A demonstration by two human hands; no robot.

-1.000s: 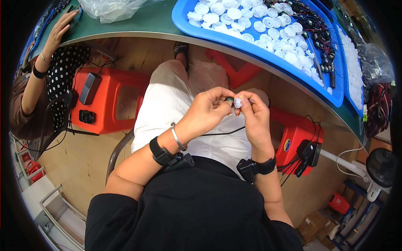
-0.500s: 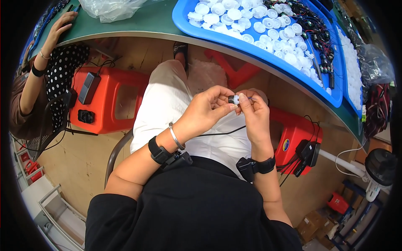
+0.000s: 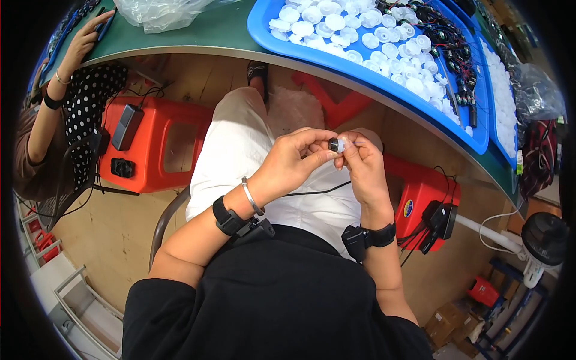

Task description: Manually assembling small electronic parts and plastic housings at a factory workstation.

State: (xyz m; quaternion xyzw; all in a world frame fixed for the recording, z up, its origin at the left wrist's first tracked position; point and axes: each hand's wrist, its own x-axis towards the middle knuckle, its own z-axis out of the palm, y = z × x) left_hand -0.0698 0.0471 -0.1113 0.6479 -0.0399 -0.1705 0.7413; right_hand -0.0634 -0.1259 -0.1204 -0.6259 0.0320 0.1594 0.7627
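Above my lap, my left hand [image 3: 295,157] and my right hand [image 3: 363,163] meet around a small black and white cylindrical part [image 3: 336,144]. Its black end lies between my left thumb and fingertips. The white end is pinched by my right thumb and fingers, and a thin wire seems to run out past them. Beyond the table edge stands a blue tray [image 3: 259,29] with many translucent white plastic caps [image 3: 393,49] and a heap of small black parts with wires [image 3: 459,66].
The green table [image 3: 207,35] curves across ahead of me, bearing a clear plastic bag [image 3: 159,13]. A co-worker's hand [image 3: 84,43] rests at the far left. Red stools [image 3: 153,144] stand either side, one below the co-worker. A black-headed fan [image 3: 543,240] is at the right.
The small part has turned slightly, showing more of its black end. My right hand has shifted a little. The co-worker's fingers have moved slightly at the far left.
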